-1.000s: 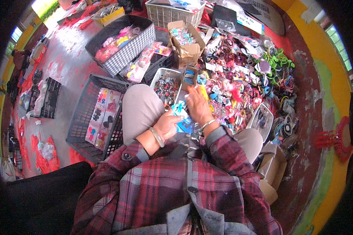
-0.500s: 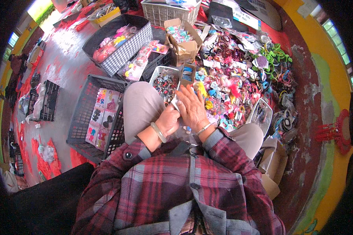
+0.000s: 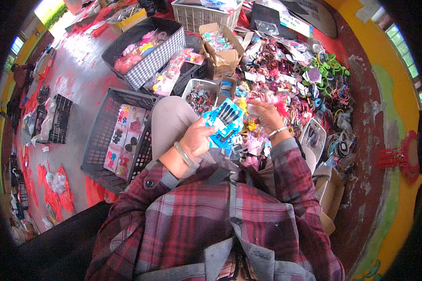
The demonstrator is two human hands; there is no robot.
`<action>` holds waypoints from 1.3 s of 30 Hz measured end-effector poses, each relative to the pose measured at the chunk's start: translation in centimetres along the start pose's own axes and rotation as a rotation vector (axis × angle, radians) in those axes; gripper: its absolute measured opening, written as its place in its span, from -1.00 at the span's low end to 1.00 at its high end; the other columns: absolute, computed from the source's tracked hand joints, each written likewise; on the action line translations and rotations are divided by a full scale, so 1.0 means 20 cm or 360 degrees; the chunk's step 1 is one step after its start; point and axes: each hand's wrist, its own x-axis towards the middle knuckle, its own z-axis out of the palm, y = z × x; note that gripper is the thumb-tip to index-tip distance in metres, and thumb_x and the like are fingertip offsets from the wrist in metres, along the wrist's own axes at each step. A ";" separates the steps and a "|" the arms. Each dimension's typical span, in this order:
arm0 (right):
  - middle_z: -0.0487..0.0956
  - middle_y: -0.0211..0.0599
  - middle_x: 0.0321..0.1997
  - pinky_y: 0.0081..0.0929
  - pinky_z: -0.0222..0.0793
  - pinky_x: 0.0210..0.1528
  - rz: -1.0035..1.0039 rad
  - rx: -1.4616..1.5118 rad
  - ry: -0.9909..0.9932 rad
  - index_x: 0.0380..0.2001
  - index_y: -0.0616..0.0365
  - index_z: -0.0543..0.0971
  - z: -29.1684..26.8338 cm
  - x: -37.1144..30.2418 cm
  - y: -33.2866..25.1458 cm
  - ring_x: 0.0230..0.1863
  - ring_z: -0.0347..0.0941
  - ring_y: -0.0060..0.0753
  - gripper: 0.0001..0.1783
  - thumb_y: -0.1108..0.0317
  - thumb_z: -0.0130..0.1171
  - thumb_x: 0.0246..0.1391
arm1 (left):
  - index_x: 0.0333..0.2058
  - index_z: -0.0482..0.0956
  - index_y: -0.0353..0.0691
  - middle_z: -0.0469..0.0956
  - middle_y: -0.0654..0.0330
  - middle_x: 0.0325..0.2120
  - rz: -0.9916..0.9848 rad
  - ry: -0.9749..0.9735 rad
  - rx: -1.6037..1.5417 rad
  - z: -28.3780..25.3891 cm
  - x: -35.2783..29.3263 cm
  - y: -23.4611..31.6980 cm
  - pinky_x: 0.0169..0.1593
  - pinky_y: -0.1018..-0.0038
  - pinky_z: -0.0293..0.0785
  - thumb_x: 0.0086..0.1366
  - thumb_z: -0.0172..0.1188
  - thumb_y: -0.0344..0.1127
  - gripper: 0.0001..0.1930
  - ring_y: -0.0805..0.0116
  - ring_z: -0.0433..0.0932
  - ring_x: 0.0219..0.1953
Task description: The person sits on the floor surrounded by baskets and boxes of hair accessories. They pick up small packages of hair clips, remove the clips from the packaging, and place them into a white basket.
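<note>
Blue cards carrying black hair pins (image 3: pixel 227 114) are fanned out in front of my lap. My left hand (image 3: pixel 198 136) is closed on their near edge, thumb on top. To their right, my right hand (image 3: pixel 266 117) hovers over a heap of hair accessories (image 3: pixel 286 89), its fingers bent together. A small pale bit shows at its fingertips, too small to name. Beyond the cards stands a white basket (image 3: pixel 200 86) of small dark and red pieces, with a little cardboard box (image 3: pixel 226 90) of blue items beside it.
A dark crate (image 3: pixel 94 133) with carded hair ornaments is left of my knee. Past it stand a houndstooth-patterned bin (image 3: pixel 159 54) and an open carton (image 3: pixel 226 60). A wire basket (image 3: pixel 314 136) and a cardboard box (image 3: pixel 330 196) sit at my right, near the wall.
My hands, together half a second ago, have parted. The right has moved right over the heap; the left now shows the blue cards, which were covered before.
</note>
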 end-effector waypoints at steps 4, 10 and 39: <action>0.56 -0.46 -0.39 -0.70 0.32 -0.35 -0.0175 -0.0087 -0.0321 -0.26 0.27 0.57 0.08 0.00 -0.02 -0.46 0.43 -0.63 -0.71 0.30 0.21 -0.03 | 0.09 0.20 -0.27 0.40 0.04 -0.03 -0.0055 -0.0005 0.0072 -0.01 0.04 -0.04 0.02 0.20 0.42 0.19 -0.03 -0.56 -0.54 0.17 0.45 -0.02; 0.56 -0.48 -0.48 -0.73 0.23 -0.51 -0.0036 0.0367 -0.0086 -0.36 0.16 0.62 0.06 0.00 0.02 -0.54 0.37 -0.67 -0.83 0.35 0.24 -0.06 | 0.05 0.24 -0.23 0.43 0.09 -0.06 -0.0095 -0.0014 0.0046 0.02 0.05 -0.05 -0.02 0.20 0.44 0.20 0.02 -0.50 -0.59 0.20 0.47 -0.05; 0.31 -0.13 0.17 -0.10 -0.11 0.28 -0.1439 -0.1767 0.0194 0.03 0.11 0.37 0.37 -0.15 -0.06 0.26 0.10 -0.07 -0.59 0.21 -0.11 0.12 | 0.07 0.24 -0.24 0.34 0.17 0.01 0.0211 -0.0009 0.0290 0.12 0.10 -0.10 0.14 0.37 0.24 0.25 -0.06 -0.47 -0.61 0.33 0.32 0.07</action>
